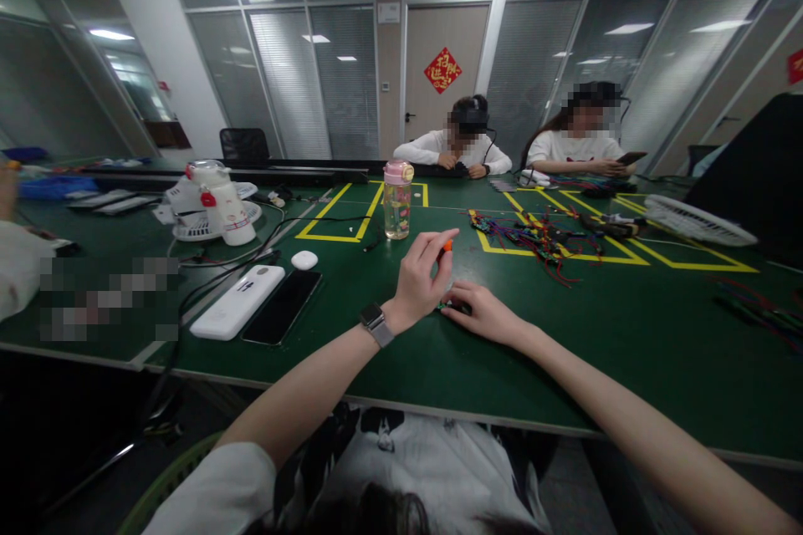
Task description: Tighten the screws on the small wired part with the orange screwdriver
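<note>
My left hand (pixel 421 277), with a watch (pixel 374 321) on its wrist, is raised just above the table with its fingers curled together. A small orange piece (pixel 447 246) shows between the thumb and fingers; the rest of it is hidden. Low on the green table, to the right and nearer me, my right hand (pixel 482 313) has its fingertips pinched at a tiny green part (pixel 442 307), mostly covered by my hands. Beyond them lies a tangled heap of coloured wires (pixel 533 236).
A drink bottle (pixel 397 201) stands behind my left hand. To the left are a black phone (pixel 282 308), a white power bank (pixel 238 303), a white earbud case (pixel 304 260) and a white jug (pixel 222 205). Yellow tape (pixel 332 238) marks the table. Two people sit opposite.
</note>
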A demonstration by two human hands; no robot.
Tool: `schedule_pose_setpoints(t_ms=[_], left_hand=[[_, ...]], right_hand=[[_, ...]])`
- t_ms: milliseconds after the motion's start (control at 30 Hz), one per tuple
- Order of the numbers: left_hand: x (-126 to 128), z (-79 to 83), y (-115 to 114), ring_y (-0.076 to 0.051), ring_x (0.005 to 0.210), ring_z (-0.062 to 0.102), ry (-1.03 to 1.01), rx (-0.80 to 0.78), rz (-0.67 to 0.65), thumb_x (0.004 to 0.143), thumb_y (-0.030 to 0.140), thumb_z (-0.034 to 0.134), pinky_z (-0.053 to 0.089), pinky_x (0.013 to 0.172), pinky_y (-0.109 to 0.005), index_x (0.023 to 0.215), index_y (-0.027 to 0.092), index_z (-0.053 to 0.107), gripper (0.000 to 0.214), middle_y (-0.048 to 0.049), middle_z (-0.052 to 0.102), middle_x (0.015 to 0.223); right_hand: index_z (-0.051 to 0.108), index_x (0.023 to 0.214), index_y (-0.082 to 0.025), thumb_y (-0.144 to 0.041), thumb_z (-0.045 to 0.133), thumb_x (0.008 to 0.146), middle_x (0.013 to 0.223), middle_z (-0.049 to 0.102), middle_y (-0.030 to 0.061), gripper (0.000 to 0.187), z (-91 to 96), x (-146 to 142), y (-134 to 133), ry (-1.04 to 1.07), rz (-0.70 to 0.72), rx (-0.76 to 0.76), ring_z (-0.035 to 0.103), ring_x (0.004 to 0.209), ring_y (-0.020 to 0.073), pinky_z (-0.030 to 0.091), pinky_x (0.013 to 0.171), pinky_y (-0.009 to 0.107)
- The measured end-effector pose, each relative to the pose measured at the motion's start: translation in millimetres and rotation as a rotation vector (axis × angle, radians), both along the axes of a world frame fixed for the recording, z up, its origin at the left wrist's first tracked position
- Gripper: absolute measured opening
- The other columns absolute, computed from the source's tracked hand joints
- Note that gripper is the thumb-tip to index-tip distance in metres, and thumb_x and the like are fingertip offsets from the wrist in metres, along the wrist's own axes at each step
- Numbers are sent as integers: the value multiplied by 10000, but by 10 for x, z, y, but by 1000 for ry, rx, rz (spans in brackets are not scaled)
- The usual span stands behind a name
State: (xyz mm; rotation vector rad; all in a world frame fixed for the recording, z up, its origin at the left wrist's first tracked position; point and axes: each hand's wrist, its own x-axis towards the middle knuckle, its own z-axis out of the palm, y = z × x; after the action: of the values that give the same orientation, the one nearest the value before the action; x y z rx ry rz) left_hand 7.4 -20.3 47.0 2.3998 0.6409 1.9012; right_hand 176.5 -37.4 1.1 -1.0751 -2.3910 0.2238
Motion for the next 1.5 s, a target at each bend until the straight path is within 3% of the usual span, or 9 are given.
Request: schedule_pose_setpoints(t_ms=[200, 367, 467, 833, 1167, 1500], left_hand=[[1, -23, 22, -130, 803, 524, -20, 51, 70, 914, 302, 538, 490, 738, -260, 1081, 193, 601, 209, -35, 499, 912], [-16, -3, -16, -152, 932, 550, 18, -4, 19, 976, 231, 352, 487, 823, -280, 1191, 183, 554, 299, -69, 542, 1005], [-13, 2, -18, -159, 979, 552, 21, -20, 4, 978, 206, 330, 479, 866, -292, 1227, 175, 527, 319, -79, 563, 1042], [9, -24, 24, -141, 826, 515, -15, 40, 91, 912, 310, 546, 487, 766, -275, 1123, 191, 566, 243, -27, 509, 887], [-22, -5, -19, -163, 968, 543, 11, -21, -8, 982, 244, 338, 464, 866, -300, 1171, 173, 546, 290, -76, 567, 1025], [-8, -7, -7, -159, 941, 558, 29, -29, -22, 962, 233, 384, 471, 845, -294, 1179, 168, 529, 269, -71, 590, 1004]], right_hand=[[647, 930, -169, -256, 577, 880, 876, 601, 61, 123, -5, 11, 4, 1, 4, -7, 556, 761, 174, 454, 693, 290], [647, 911, -165, -257, 574, 882, 822, 584, 49, 120, 8, 5, -5, -1, 1, 1, 548, 734, 168, 445, 666, 279], [644, 903, -162, -257, 577, 881, 801, 577, 44, 118, 4, 1, -3, -5, 3, 9, 544, 728, 168, 439, 659, 275], [651, 934, -164, -260, 579, 881, 877, 604, 65, 132, -8, 8, 5, 11, 10, -6, 558, 763, 175, 456, 687, 289], [644, 906, -170, -262, 573, 883, 832, 589, 51, 119, -5, 6, 5, 8, 11, 4, 551, 740, 169, 451, 674, 284], [638, 891, -168, -257, 573, 882, 832, 587, 53, 111, -3, 7, 3, 9, 12, 4, 546, 737, 169, 451, 663, 283]])
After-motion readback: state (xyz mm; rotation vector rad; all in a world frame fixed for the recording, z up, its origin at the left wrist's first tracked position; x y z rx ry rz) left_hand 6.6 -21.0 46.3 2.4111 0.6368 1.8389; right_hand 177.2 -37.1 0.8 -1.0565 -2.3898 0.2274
